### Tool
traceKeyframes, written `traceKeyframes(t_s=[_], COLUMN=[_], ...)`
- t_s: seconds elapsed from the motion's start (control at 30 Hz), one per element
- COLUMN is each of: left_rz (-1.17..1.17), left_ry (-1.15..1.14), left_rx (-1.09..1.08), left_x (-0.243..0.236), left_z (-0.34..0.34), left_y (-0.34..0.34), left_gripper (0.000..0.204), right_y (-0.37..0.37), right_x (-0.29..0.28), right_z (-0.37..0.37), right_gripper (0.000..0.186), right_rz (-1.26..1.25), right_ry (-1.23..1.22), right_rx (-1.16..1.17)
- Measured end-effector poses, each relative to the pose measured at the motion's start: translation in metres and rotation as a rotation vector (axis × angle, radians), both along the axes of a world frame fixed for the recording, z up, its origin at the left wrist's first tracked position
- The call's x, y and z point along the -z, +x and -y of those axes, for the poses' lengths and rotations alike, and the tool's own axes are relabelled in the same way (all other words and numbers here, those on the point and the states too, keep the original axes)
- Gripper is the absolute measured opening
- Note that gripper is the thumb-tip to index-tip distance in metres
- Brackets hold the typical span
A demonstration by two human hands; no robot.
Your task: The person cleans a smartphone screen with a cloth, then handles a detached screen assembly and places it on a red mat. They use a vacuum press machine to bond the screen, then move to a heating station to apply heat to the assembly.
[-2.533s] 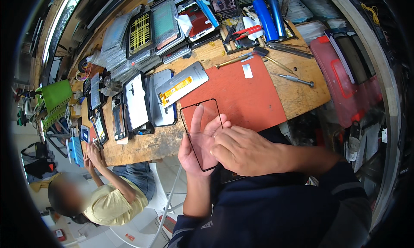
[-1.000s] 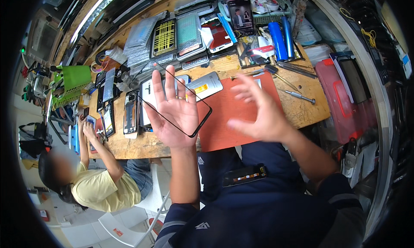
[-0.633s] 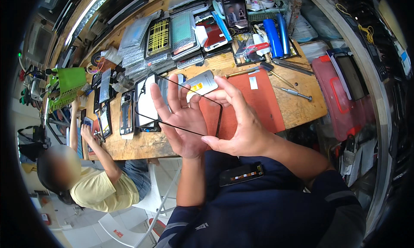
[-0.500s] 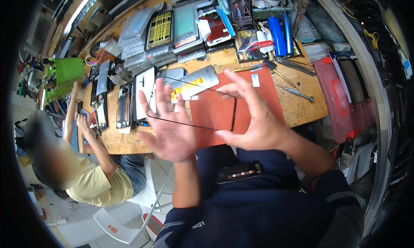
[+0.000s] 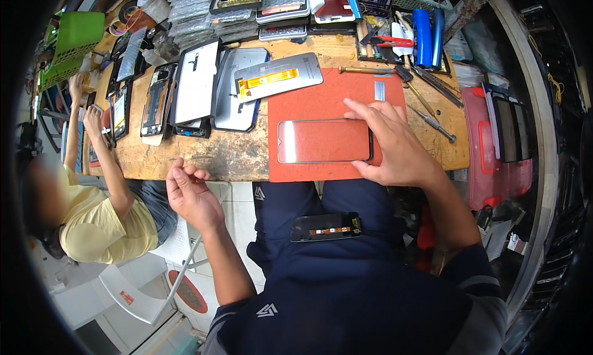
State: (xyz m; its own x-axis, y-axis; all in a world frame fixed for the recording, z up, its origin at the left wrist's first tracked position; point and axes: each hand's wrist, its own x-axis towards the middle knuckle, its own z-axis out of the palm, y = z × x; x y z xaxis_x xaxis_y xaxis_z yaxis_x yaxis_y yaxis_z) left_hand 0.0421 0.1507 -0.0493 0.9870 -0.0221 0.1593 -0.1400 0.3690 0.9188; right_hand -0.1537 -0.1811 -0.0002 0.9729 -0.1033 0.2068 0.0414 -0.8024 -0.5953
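The black-bordered clear glass panel (image 5: 318,142) lies flat on the red mat (image 5: 290,173). My right hand (image 5: 392,145) holds it by its right end, thumb at the near edge and fingers at the far edge. My left hand (image 5: 193,197) is raised off to the lower left of the mat, open with loosely curled fingers and nothing seen in them. A black screen assembly with an exposed flex strip (image 5: 325,227) rests on my lap. Above the panel is a metal back plate with an orange flex (image 5: 296,77); a small silver strip (image 5: 379,91) lies at the mat's upper right.
Screwdrivers and tweezers (image 5: 432,123) lie right of the mat, below a tool tray (image 5: 404,46). Stacked wrapped parts (image 5: 204,15) fill the back. Opened phones (image 5: 154,102) stand left. A co-worker (image 5: 105,225) works at the left end of the wooden bench (image 5: 204,157). A red case (image 5: 500,170) is at right.
The glass panel has come down from between my raised hands onto the mat. My left hand has let go and moved down-left; my right hand has closed on the panel's end.
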Motion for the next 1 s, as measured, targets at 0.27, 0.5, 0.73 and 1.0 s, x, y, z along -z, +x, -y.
traceKeyframes(t_s=[0.27,0.5,0.73,1.0], left_rz=[-0.040,-0.004,-0.337,-0.786], left_ry=[0.177,0.085,0.288,0.536], left_rx=[-0.146,-0.155,-0.359,0.368], left_x=[0.020,0.046,0.121,0.165], left_z=[-0.028,-0.049,-0.122,-0.064], left_y=[-0.002,0.005,0.002,-0.066], left_gripper=[0.023,0.022,0.018,0.047], right_y=[-0.005,-0.008,-0.090,-0.131], right_x=[-0.001,-0.010,-0.033,0.156], right_z=[0.000,-0.002,0.011,-0.049], right_gripper=[0.100,0.100,0.027,0.066], right_rz=[-0.018,0.036,-0.140,-0.448], right_ry=[0.003,-0.085,0.426,0.730], right_rx=[0.020,0.094,-0.285,0.545])
